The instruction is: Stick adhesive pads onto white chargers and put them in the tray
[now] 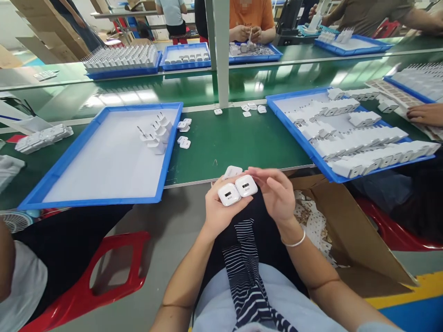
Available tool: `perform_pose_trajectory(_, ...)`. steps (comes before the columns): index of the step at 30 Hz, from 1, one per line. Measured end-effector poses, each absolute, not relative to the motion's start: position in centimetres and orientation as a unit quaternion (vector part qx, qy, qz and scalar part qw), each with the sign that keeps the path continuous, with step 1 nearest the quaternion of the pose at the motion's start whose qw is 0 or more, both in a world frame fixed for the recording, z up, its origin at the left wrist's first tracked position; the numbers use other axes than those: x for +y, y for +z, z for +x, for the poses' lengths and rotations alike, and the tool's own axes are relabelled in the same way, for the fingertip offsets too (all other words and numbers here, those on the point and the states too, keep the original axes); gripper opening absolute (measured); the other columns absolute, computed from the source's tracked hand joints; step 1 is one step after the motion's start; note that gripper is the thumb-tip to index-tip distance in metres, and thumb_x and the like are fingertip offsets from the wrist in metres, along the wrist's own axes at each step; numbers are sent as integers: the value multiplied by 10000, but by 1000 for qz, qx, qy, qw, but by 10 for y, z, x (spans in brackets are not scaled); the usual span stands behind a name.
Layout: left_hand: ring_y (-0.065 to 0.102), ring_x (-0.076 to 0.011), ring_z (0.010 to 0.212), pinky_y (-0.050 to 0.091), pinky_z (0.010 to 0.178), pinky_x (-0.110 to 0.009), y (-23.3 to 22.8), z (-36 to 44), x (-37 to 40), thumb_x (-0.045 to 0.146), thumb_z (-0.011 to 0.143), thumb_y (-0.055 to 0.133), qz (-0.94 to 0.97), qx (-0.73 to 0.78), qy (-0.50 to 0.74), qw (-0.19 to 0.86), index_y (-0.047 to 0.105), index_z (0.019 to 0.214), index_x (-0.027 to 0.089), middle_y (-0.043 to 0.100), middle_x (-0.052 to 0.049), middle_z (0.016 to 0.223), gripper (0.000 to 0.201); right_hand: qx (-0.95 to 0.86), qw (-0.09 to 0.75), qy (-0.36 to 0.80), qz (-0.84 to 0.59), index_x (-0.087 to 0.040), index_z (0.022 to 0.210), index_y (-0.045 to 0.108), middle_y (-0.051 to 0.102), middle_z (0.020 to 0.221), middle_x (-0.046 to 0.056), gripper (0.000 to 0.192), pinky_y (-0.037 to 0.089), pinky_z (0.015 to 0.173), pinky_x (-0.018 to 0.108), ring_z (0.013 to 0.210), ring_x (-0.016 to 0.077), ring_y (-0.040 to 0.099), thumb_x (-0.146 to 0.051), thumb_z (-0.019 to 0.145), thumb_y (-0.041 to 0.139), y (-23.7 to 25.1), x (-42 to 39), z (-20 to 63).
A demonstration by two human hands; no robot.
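Note:
Two white charger plugs lie side by side in my left hand, port ends facing up: the left charger and the right charger. My left fingers and thumb are closed around them. Just behind them, by the table edge, is another white piece, partly covered by the hand. My right hand is close on the right, fingers loosely bent and thumb apart, with nothing visible in it. Its fingertips come near the right charger's top edge; whether they touch I cannot tell.
On the left, a blue-rimmed tray bears several chargers with prongs up. Another blue tray on the right carries rows of chargers. Small white caps lie on the green table. Below right stands a cardboard box. Co-workers sit around.

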State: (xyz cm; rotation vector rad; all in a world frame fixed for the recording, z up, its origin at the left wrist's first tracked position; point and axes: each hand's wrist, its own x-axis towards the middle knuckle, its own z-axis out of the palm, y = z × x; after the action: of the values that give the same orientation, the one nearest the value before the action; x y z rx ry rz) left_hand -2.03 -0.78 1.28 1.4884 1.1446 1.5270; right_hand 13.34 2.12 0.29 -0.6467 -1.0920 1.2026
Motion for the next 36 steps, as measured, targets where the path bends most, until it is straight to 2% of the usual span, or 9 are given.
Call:
perform_pose_trajectory(3,738,-257,1069,579,1014,-450,19,-32,-9,258,730,875,667,404,541,316,771,1114,252,793,-77,1139,398,-557,564,517,-324,-270,1059,734,749,902,6,219,538,634,295,730,161,684,-324,849,766,23,38,150)
perform_pose_trajectory(6,743,-237,1067,615,944,-381,23,-38,-11,234,740,867,714,385,496,311,757,1137,260,777,-76,1164,413,-687,413,491,-342,-232,905,752,726,793,-2,99,486,593,272,674,143,633,-310,848,777,42,49,159)
perform_pose_trajectory(8,745,-226,1077,618,945,-354,24,-40,-13,218,748,861,729,385,476,307,746,1150,250,770,-79,1180,420,-736,378,436,-353,-220,806,746,729,760,0,88,470,600,275,655,137,614,-280,870,753,51,49,162)
perform_pose_trajectory(11,735,-223,1122,598,1015,-362,24,-43,-17,194,768,844,730,398,484,274,729,1168,235,763,-88,1216,418,-692,474,367,-403,-224,755,715,681,672,-16,139,439,580,275,591,123,567,-239,893,729,58,40,167)
perform_pose_trajectory(13,728,-225,1136,595,1027,-371,23,-44,-18,166,777,829,724,408,502,238,720,1192,240,755,-89,1237,436,-624,510,418,-419,-223,726,686,636,615,-21,181,397,521,267,537,116,526,-254,898,731,59,28,170)
perform_pose_trajectory(16,718,-224,1150,602,1012,-367,23,-45,-20,110,795,790,727,406,519,190,691,1260,247,730,-97,1283,495,-558,469,556,-399,-208,691,668,606,561,-20,235,318,453,249,483,103,473,-303,891,746,56,7,168)
perform_pose_trajectory(18,711,-221,1158,601,1013,-363,24,-45,-20,88,811,765,736,402,520,164,672,1294,240,717,-106,1305,515,-532,456,598,-389,-199,690,673,600,554,-20,244,302,455,239,488,93,465,-317,888,752,53,-5,163)
perform_pose_trajectory(27,712,-221,1160,605,1022,-366,28,-44,-23,91,840,741,747,404,516,115,664,1293,211,717,-111,1303,475,-491,506,605,-370,-183,691,675,593,576,-34,235,340,495,214,525,68,485,-273,892,759,43,-19,146)
perform_pose_trajectory(36,711,-221,1160,613,1006,-345,35,-46,-23,63,841,723,759,387,516,90,659,1290,175,716,-130,1289,467,-476,507,633,-339,-188,725,692,631,593,-22,209,360,491,199,531,69,503,-276,904,755,40,-17,146)
